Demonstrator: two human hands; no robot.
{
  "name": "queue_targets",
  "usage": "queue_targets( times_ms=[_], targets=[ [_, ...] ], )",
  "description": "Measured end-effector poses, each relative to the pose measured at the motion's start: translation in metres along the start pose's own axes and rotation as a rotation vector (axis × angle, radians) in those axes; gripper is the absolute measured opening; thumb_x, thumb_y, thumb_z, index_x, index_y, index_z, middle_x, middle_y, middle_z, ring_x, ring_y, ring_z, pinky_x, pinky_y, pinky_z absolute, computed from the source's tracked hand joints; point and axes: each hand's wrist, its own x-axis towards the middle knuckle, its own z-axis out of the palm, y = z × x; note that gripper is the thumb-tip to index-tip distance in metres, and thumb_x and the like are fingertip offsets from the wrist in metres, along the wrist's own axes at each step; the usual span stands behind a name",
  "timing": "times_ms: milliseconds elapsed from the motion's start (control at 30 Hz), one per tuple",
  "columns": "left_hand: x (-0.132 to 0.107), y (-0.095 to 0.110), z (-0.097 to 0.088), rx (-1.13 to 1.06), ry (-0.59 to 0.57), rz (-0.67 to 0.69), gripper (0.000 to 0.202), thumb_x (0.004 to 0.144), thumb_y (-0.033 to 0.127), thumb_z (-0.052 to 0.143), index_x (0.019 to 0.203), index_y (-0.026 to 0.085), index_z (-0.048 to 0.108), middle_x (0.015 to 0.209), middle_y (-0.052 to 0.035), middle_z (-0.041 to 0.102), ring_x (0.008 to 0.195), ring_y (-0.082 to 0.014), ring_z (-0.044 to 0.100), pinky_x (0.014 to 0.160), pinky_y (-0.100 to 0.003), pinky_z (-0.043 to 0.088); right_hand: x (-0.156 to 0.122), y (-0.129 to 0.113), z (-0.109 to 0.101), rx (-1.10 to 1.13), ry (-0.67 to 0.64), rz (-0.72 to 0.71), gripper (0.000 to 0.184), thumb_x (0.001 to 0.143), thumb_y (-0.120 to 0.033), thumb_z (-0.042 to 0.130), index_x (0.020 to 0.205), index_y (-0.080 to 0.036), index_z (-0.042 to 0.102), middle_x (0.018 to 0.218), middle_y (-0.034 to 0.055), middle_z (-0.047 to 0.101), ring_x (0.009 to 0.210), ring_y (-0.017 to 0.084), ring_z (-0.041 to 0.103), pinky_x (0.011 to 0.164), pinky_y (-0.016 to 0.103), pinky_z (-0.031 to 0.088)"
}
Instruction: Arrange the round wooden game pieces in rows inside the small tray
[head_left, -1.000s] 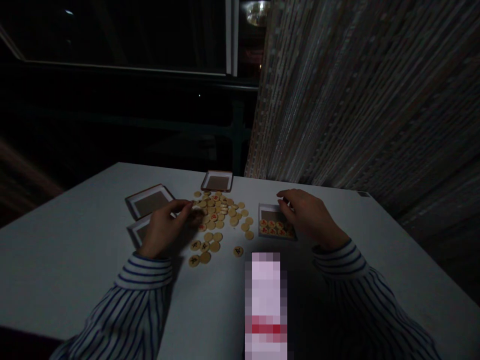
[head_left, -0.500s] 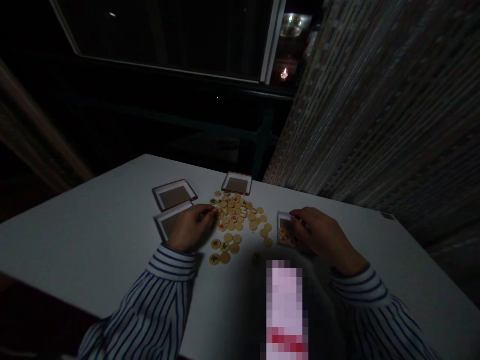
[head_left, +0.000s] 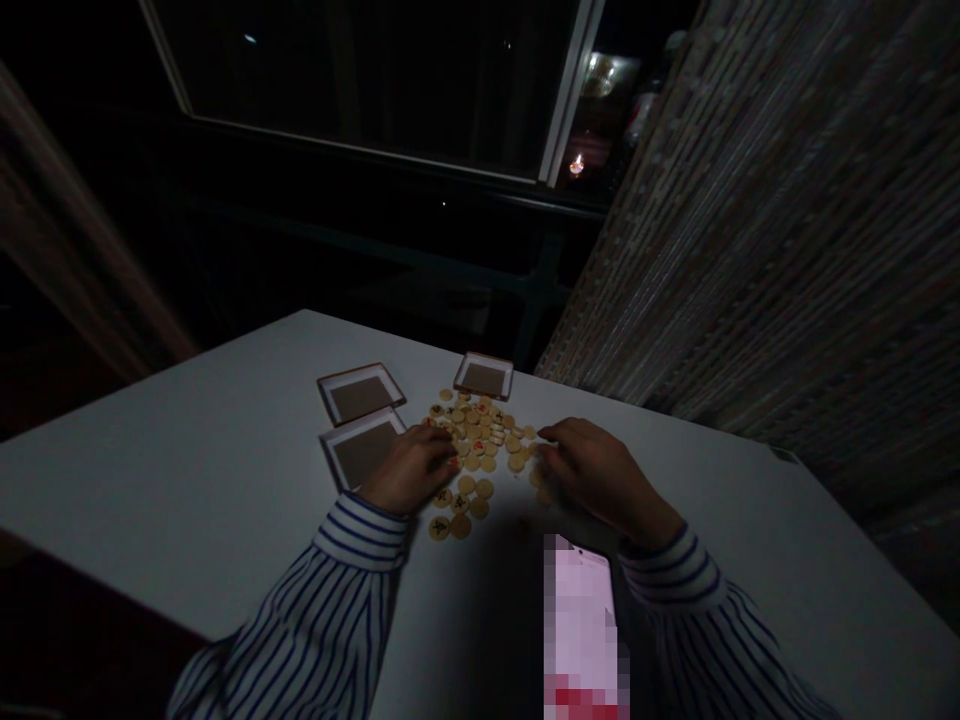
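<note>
A loose pile of round wooden Chinese chess pieces [head_left: 478, 450], some with red or black characters, lies mid-table. My left hand [head_left: 409, 468] reaches over its left edge, fingers bent and a little apart above the pieces. Between them I make out nothing held. My right hand [head_left: 600, 478] hovers at the pile's right edge with thumb and forefinger apart, close to several plain pieces. Left of the pile are two shallow open boxes, an upper box [head_left: 360, 397] and a lower box [head_left: 358, 452] partly behind my left hand. A third box [head_left: 484, 378] stands behind the pile.
A lit phone [head_left: 581, 630], partly blurred out, is near me between my forearms. The white table [head_left: 187, 450] meets a string curtain [head_left: 697, 260] at the right. A dark window [head_left: 375, 80] is beyond the table. The room is dim.
My right hand has moved left from the right-hand box to the pile's edge; that box is now hidden behind it. My left hand's fingers have loosened over the pieces. The view has shifted slightly.
</note>
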Motion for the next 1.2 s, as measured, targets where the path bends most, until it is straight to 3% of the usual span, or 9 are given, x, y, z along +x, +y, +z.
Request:
queue_targets(
  times_ms=[333,533,1200],
  targets=[
    [0.001,0.004,-0.002,0.072,-0.072,-0.018,0.026,0.078,0.029,0.058,0.097,0.016,0.069,0.121,-0.0137,0.057,0.115,-0.0277,0.049,0.100,-0.043,0.039,0.017,-0.020,0.025,0.006,-0.143,-0.102,0.025,0.089,-0.026,0.042,0.105,-0.018,0.061,0.101,0.0083,0.063,0.096,0.019,0.056,0.082,0.032,0.041],
    [0.000,0.003,0.003,0.105,-0.049,-0.012,0.021,0.077,0.028,0.060,0.092,0.018,0.070,0.120,-0.0121,0.057,0.116,-0.0281,0.048,0.100,-0.044,0.040,0.013,-0.020,0.035,0.017,-0.133,-0.133,0.022,0.089,-0.024,0.043,0.100,-0.018,0.060,0.097,0.0075,0.062,0.092,0.018,0.055,0.078,0.030,0.041],
    [0.000,-0.003,0.013,0.105,-0.024,0.018,0.021,0.078,0.031,0.058,0.090,0.017,0.069,0.122,-0.0144,0.053,0.120,-0.0306,0.044,0.104,-0.049,0.036,0.012,-0.013,0.039,-0.015,-0.131,-0.156,0.024,0.089,-0.026,0.041,0.101,-0.019,0.060,0.096,0.0074,0.062,0.087,0.018,0.055,0.073,0.030,0.041]
  ],
)
